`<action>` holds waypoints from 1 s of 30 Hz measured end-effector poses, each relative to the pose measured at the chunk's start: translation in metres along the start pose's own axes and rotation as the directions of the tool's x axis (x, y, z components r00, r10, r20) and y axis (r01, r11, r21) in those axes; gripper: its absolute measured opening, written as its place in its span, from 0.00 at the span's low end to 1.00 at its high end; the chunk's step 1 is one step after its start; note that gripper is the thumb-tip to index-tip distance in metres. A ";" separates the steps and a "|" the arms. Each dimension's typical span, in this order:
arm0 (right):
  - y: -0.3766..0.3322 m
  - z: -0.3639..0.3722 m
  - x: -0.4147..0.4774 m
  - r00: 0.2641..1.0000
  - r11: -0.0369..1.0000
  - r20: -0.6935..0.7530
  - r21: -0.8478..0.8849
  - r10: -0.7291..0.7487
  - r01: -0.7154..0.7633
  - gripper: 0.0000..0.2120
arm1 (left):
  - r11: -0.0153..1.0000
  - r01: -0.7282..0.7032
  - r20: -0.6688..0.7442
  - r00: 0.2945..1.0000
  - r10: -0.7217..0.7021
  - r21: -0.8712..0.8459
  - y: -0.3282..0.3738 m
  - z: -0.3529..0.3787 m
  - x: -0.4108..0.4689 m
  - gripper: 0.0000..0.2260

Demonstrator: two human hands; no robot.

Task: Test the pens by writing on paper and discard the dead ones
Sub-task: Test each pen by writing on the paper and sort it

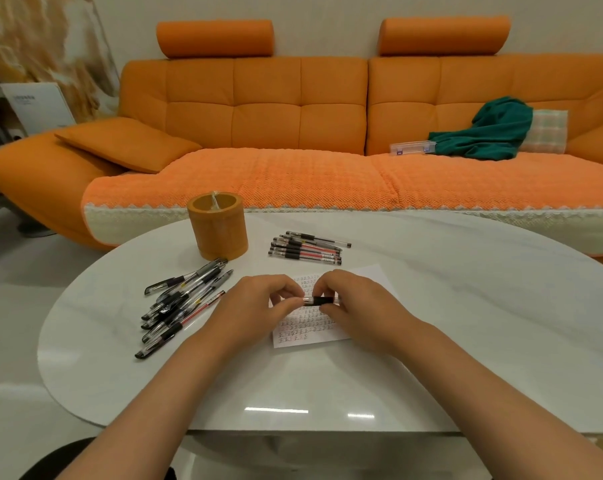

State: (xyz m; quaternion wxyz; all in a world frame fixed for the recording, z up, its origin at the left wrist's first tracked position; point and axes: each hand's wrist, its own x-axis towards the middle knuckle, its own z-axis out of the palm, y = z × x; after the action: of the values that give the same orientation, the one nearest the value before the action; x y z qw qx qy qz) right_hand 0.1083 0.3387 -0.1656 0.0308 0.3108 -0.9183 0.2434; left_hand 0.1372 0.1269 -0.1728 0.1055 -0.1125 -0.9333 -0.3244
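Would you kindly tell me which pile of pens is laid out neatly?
The far pile, behind the paper and right of the orange cup; the left pile is crisscrossed.

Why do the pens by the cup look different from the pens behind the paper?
The left pile, by the cup, is messy: its pens cross and slant. The far bunch, behind the paper, lies neat, side by side. The left pile also looks bigger. Both hold clear pens with black grips, on the white table.
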 end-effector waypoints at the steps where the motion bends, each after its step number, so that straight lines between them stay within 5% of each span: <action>1: -0.001 0.001 0.000 1.000 1.000 0.009 0.015 -0.001 0.001 0.07 | 1.000 -0.006 -0.002 1.000 0.006 -0.002 0.001 0.001 0.000 0.05; 18: -0.009 0.010 0.008 1.000 0.991 -0.016 -0.132 -0.014 0.012 0.14 | 0.994 -0.012 -0.016 1.000 0.010 -0.108 0.001 0.002 0.001 0.02; 26: -0.010 0.003 0.002 0.999 0.995 0.022 -0.092 0.035 -0.032 0.20 | 0.999 0.019 0.014 1.000 -0.020 0.039 -0.007 -0.004 -0.001 0.01; 30: -0.004 -0.001 -0.001 0.999 0.996 0.011 0.080 0.050 -0.051 0.15 | 0.988 0.104 0.028 0.994 -0.107 0.114 -0.010 -0.007 -0.001 0.01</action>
State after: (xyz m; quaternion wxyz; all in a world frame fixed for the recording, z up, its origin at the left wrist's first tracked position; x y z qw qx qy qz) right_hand 0.1109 0.3373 -0.1631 0.0080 0.2895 -0.9155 0.2792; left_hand 0.1357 0.1146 -0.1733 0.0782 -0.0624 -0.9563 -0.2748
